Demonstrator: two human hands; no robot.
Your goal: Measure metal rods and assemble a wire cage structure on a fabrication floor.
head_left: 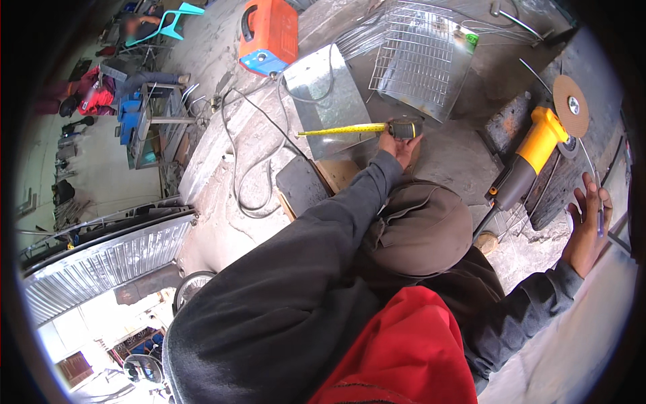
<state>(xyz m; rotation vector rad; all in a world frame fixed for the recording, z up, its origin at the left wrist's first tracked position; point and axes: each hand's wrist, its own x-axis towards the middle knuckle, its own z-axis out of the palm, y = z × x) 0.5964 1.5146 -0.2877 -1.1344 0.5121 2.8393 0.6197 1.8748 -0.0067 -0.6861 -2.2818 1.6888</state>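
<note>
My left hand (pixel 398 148) is closed around a tape measure (pixel 404 128) with a dark case. Its yellow blade (pixel 343 129) is drawn out to the left, over a shiny sheet-metal plate (pixel 330 101). At the far right, my right hand (pixel 587 225) is raised with its fingers partly spread. A slim pen-like tool (pixel 600 222) rests between those fingers; its exact kind is unclear. Near that hand lies a yellow and grey angle grinder (pixel 531 158), with a tan cutting disc (pixel 570 106) at its far end.
An orange and blue welding machine (pixel 269 34) stands at the back, its cables (pixel 235 155) looping over the floor. A wire grid (pixel 414 64) lies on another metal sheet. A hammer (pixel 518 20) is behind it. Other people (pixel 97 94) are at the far left.
</note>
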